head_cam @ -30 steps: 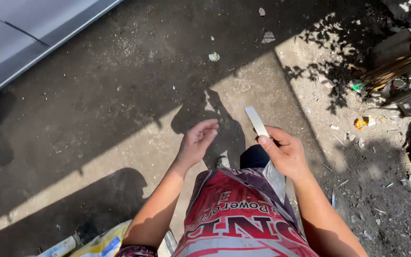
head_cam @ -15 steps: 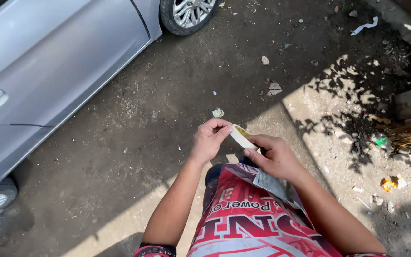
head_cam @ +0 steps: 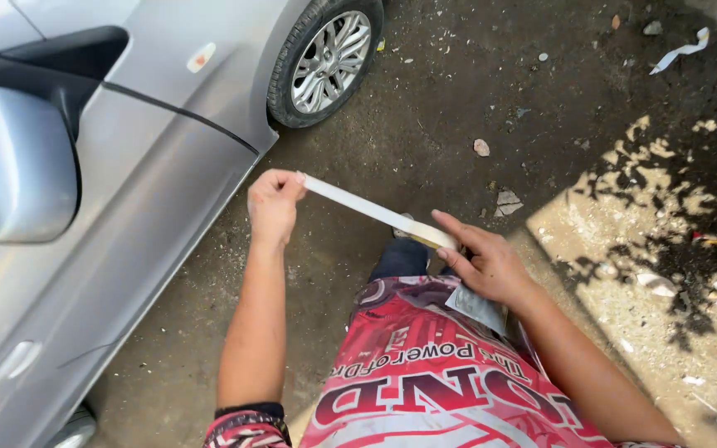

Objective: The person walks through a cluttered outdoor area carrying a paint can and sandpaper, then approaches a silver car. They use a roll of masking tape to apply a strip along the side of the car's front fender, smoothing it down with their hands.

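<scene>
A roll of pale cream masking tape [head_cam: 435,236] sits in the right hand [head_cam: 487,265], seen nearly edge-on, with the fingers [head_cam: 458,226] laid over its top. From it a strip [head_cam: 358,205] is drawn out taut and straight, rising up and to the left through the air. The strip's free end is pinched in the left hand [head_cam: 274,203], which is closed around it just beside the silver car.

My shirt [head_cam: 425,390] is red with white and black lettering; the tape [head_cam: 367,209] is cream-white, the car [head_cam: 126,191] silver.
</scene>
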